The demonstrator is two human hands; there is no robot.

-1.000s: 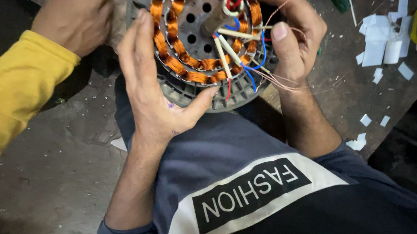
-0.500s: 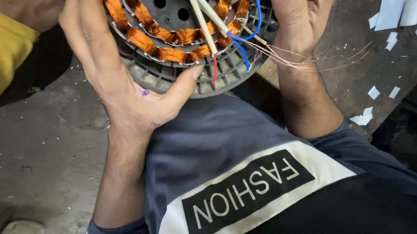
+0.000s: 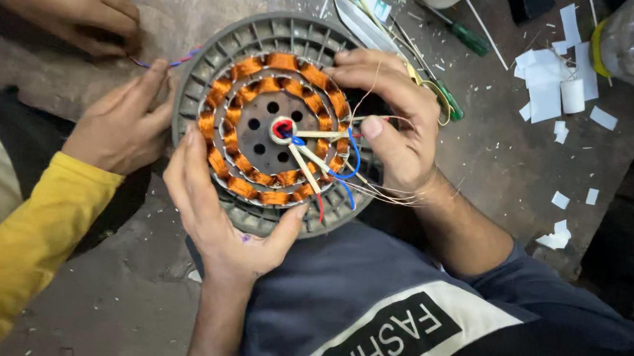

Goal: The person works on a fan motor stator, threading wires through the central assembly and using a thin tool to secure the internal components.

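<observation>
Head view looks down on a round grey motor stator (image 3: 276,128) resting at the near edge of a dusty bench (image 3: 502,156), just above the person's lap. Left hand (image 3: 220,209) cups its lower-left rim, fingers (image 3: 186,155) spread flat along the grey ribs and thumb hooked over the bottom edge; it steadies the rim without closing around it. Right hand (image 3: 393,124) sits on the right rim, fingers curled, thumb and forefinger pinched on thin bare wire strands (image 3: 375,192) that trail out past the wrist.

Room is tight to the left of the left fingers, where another person's hand in a yellow sleeve (image 3: 126,126) presses the rim, with a second hand (image 3: 71,2) beyond it. Right of the right fingers lie a green-handled screwdriver (image 3: 450,102) and white paper scraps (image 3: 557,90), with bare bench between.

Inside the ribbed grey ring stand two rings of copper-orange coils. Red, blue and cream-sleeved leads fan from the hub toward the lower right.
</observation>
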